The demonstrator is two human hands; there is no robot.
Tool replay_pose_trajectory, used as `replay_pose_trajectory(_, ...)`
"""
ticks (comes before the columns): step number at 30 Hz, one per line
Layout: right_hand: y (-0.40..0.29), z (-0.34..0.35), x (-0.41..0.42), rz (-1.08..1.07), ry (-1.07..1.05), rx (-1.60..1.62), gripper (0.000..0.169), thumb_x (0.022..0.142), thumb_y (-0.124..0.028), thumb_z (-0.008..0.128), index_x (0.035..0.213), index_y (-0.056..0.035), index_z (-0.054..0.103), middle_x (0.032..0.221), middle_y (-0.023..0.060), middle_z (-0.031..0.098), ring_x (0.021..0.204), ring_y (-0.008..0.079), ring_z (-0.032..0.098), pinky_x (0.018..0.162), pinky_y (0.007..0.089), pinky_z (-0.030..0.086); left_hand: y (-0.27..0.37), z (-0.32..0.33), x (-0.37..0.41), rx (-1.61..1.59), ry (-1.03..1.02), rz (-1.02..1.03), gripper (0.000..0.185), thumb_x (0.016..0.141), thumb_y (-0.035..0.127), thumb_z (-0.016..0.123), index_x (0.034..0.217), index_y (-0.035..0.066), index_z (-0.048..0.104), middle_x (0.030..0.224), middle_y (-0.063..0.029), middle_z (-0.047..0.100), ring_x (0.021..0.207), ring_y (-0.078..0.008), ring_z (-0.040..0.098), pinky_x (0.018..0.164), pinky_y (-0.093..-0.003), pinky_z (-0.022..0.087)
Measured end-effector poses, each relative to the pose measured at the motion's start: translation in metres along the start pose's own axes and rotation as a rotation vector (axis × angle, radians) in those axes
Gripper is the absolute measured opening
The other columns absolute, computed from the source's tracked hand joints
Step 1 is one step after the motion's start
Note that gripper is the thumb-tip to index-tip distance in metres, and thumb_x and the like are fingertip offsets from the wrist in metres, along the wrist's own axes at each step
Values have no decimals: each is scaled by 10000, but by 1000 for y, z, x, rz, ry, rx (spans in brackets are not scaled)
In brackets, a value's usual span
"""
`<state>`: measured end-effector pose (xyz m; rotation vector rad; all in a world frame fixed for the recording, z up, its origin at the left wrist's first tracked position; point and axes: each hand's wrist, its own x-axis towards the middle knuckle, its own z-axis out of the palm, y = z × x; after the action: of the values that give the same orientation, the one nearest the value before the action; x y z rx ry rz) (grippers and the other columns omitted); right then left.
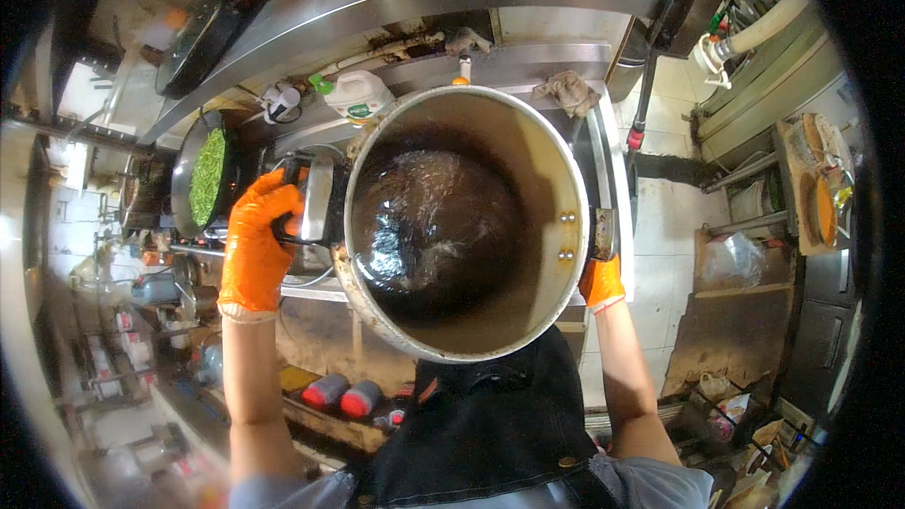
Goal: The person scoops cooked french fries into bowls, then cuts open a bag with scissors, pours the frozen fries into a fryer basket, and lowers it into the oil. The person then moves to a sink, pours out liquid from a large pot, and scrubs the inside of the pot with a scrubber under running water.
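Note:
In front of my body is a large, worn metal stockpot point(474, 348), its inside brown. Dark, glossy liquid point(417, 240) in it has a rippled surface and reflects light. At the pot's left side, my left hand point(260, 240), in an orange glove, has its fingers curled around a dark loop handle. My right hand point(603, 283), also orange-gloved, is at the right handle point(603, 232). The pot and handle hide most of the right hand's fingers, but it appears to grip from below. What supports the pot's base is hidden.
Behind the pot stand a white plastic jug point(357, 95) with a green cap, a tap point(464, 67) and a crumpled brown cloth point(568, 92). A wok of green vegetables point(208, 180) lies left. A steel shelf point(424, 3) crosses above; a hose point(763, 25) hangs at right.

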<state>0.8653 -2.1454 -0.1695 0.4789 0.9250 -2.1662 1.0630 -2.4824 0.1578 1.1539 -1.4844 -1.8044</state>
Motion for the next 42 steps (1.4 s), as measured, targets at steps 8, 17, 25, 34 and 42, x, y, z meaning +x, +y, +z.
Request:
replay_pose_trajectory(8, 170, -29, 26, 718, -73, 250, 486, 1027, -492, 559, 1301, -104, 659, 1292, 73, 687, 1162, 265, 631, 999, 433, 524, 24, 11, 38, -213, -65, 18, 332, 892, 78, 716, 1203, -21, 658, 936, -120, 698, 696, -163, 590, 685, -288, 485)
replay_pose_trajectory(17, 290, -14, 1, 1141, 119, 214, 381, 1016, -283, 511, 1322, -107, 652, 1370, 70, 657, 1290, 269, 570, 1145, 425, 405, -3, -11, 98, -17, 71, -116, 206, 971, 88, 691, 1151, -12, 694, 949, -105, 692, 776, -165, 638, 668, -272, 493)
replay_pose_trajectory(25, 282, -26, -5, -70, -1271, -1364, 416, 1068, -384, 409, 1285, -141, 668, 1339, 68, 674, 1269, 258, 593, 1049, 452, 499, -24, -36, 134, 28, 166, -256, 165, 967, 96, 701, 1114, 21, 704, 975, -100, 694, 740, -139, 617, 640, -263, 516)
replay_pose_trajectory(34, 316, -45, 0, 801, -909, -821, 369, 1052, -333, 460, 1291, -142, 667, 1318, 52, 676, 1268, 264, 577, 1049, 396, 486, -26, -9, 162, 3, 177, -383, 107, 951, 27, 709, 1058, 32, 700, 949, -86, 693, 741, -151, 645, 613, -236, 567)
replay_pose_trajectory(42, 246, 30, -7, 171, -1516, -1972, 400, 980, -415, 514, 1234, -157, 681, 1191, 102, 712, 1080, 297, 641, 903, 412, 510, -9, 46, 176, 159, 84, -314, 170, 931, 65, 751, 1071, 26, 661, 1001, -69, 665, 831, -199, 651, 694, -287, 595)
